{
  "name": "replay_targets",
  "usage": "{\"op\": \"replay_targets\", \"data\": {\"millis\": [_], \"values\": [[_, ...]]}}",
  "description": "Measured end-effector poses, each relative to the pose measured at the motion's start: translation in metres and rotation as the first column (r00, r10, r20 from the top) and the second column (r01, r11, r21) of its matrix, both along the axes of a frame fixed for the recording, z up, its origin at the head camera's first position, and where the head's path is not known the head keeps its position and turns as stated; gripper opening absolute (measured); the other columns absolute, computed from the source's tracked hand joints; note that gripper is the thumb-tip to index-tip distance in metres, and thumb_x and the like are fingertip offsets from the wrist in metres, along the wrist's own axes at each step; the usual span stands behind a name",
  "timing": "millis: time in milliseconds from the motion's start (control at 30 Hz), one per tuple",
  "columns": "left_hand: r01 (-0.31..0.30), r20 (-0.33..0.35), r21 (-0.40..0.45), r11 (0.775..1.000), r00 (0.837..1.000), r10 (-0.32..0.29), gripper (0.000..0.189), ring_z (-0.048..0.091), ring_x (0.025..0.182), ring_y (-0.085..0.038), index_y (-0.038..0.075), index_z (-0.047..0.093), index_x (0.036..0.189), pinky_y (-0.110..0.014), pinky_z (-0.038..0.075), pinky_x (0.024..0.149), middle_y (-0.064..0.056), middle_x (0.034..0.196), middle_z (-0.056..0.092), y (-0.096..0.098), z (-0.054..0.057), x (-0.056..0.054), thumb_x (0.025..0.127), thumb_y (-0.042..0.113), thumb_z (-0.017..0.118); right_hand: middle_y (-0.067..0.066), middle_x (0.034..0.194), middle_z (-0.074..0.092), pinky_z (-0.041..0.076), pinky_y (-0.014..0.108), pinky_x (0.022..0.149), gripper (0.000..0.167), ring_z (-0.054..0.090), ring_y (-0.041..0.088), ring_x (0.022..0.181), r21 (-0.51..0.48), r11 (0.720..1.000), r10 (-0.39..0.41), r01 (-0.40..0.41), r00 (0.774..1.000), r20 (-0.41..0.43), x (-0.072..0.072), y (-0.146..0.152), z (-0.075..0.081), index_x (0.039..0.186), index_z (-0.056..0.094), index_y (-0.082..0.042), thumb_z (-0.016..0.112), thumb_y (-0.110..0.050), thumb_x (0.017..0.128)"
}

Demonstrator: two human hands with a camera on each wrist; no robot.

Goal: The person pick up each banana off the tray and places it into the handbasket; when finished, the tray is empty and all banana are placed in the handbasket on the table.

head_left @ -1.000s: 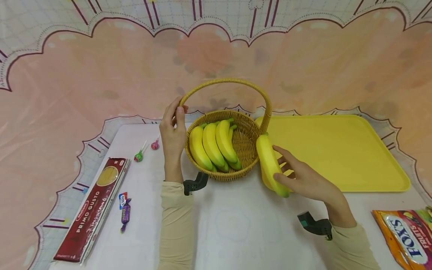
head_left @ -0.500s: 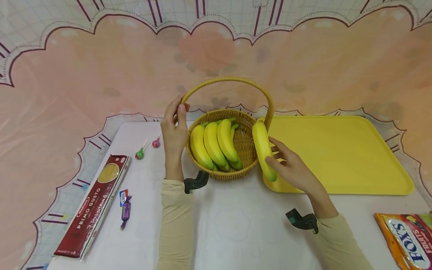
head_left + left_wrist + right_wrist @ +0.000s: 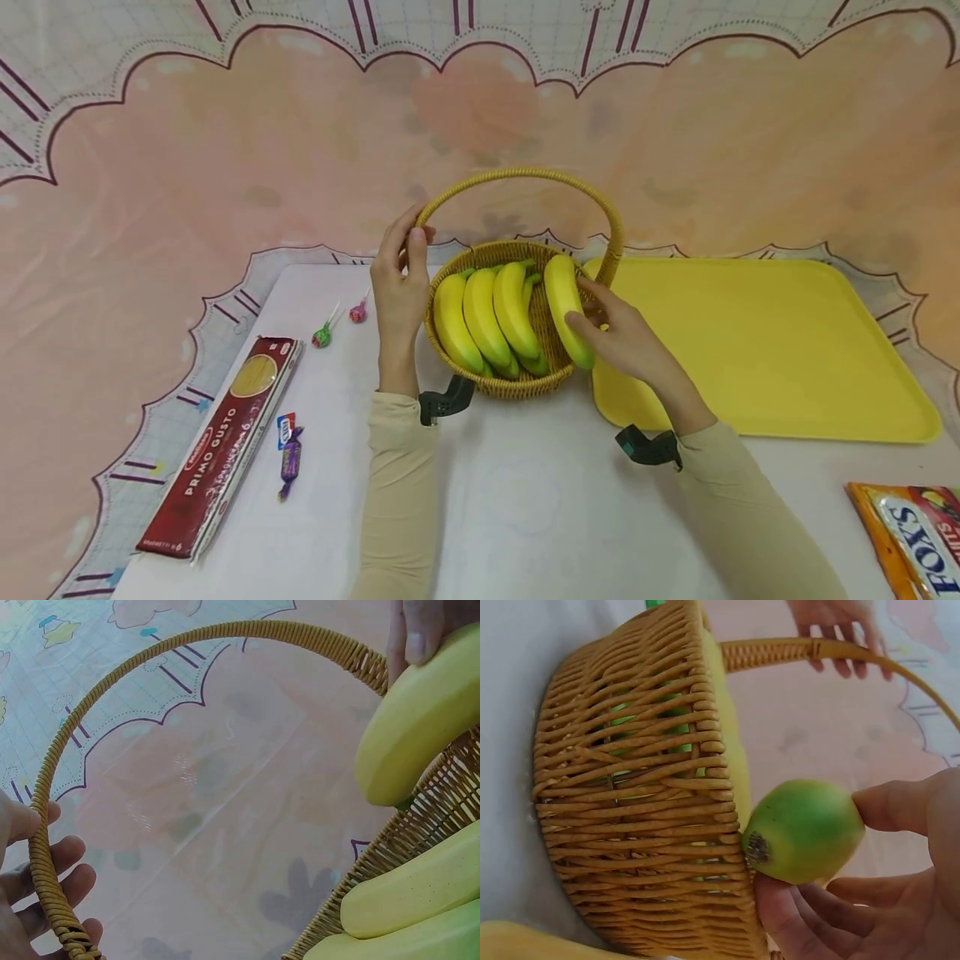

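Note:
A wicker basket (image 3: 517, 390) with a tall arched handle (image 3: 525, 173) stands at the table's middle, several bananas (image 3: 486, 321) lying side by side in its left part. My left hand (image 3: 401, 275) holds the handle's left side, thumb and fingers around it in the left wrist view. In my right hand (image 3: 618, 329) is one more banana (image 3: 567, 312), pinched between thumb and fingers over the basket's right rim. The right wrist view shows this banana's green tip (image 3: 810, 832) close beside the woven wall (image 3: 637, 795).
A yellow tray (image 3: 765, 350) lies right of the basket, its left edge partly behind it. On the left are a red spaghetti pack (image 3: 221, 450), a purple wrapped candy (image 3: 290, 462) and two lollipops (image 3: 322, 336). A Fox's candy bag (image 3: 911, 533) sits front right.
My right hand has carried its banana leftward and up, from beside the basket's right side to over its right rim. My left hand keeps its hold on the handle.

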State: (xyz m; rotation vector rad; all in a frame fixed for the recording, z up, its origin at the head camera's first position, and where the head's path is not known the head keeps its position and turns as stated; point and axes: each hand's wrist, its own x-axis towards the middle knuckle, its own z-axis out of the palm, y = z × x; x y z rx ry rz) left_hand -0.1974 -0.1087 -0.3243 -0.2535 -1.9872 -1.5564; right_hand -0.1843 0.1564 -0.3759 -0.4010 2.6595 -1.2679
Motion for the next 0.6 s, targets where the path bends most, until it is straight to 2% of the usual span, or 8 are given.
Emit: {"op": "replay_targets", "data": {"millis": [133, 300, 500, 600], "values": [[-0.001, -0.003, -0.001, 1.0, 1.0, 0.001, 0.033, 0.059, 0.098, -0.031, -0.003, 0.054, 0.129, -0.042, 0.047, 0.099, -0.025, 0.105, 0.061, 0.0, 0.0, 0.002, 0.1, 0.011, 0.043, 0.015, 0.126, 0.055, 0.049, 0.041, 0.083, 0.067, 0.056, 0.029, 0.107, 0.023, 1.0, 0.004, -0.004, 1.0, 0.006, -0.01, -0.008, 0.002, 0.151, 0.022, -0.016, 0.048, -0.044, 0.096], [-0.004, -0.008, -0.002, 1.0, 1.0, 0.004, 0.033, 0.059, 0.099, -0.034, -0.004, 0.054, 0.129, -0.043, 0.048, 0.098, -0.026, 0.105, 0.061, 0.0, 0.0, 0.003, 0.1, 0.009, 0.043, 0.016, 0.129, 0.055, 0.049, 0.046, 0.091, 0.069, 0.057, 0.031, 0.114, 0.104, 0.994, 0.017, -0.017, 1.0, 0.001, -0.017, -0.019, 0.0, 0.15, 0.023, -0.013, 0.05, -0.044, 0.095], [-0.003, -0.001, -0.01, 1.0, 1.0, 0.003, 0.033, 0.059, 0.099, -0.033, -0.003, 0.054, 0.129, -0.042, 0.048, 0.098, -0.025, 0.105, 0.061, 0.0, -0.001, 0.003, 0.1, 0.009, 0.044, 0.017, 0.118, 0.06, 0.051, 0.041, 0.082, 0.069, 0.061, 0.027, 0.096, 0.219, 0.976, 0.033, -0.025, 0.999, -0.034, -0.021, -0.031, -0.002, 0.147, 0.026, -0.003, 0.053, -0.039, 0.095], [-0.005, -0.007, -0.01, 1.0, 1.0, 0.005, 0.033, 0.059, 0.098, -0.034, -0.004, 0.054, 0.129, -0.043, 0.048, 0.098, -0.026, 0.104, 0.061, 0.001, 0.0, 0.003, 0.1, 0.009, 0.044, 0.018, 0.117, 0.06, 0.05, 0.042, 0.084, 0.068, 0.06, 0.028, 0.096, 0.251, 0.967, 0.054, -0.041, 0.998, -0.046, -0.023, -0.034, -0.001, 0.146, 0.028, -0.001, 0.053, -0.037, 0.095]]}}
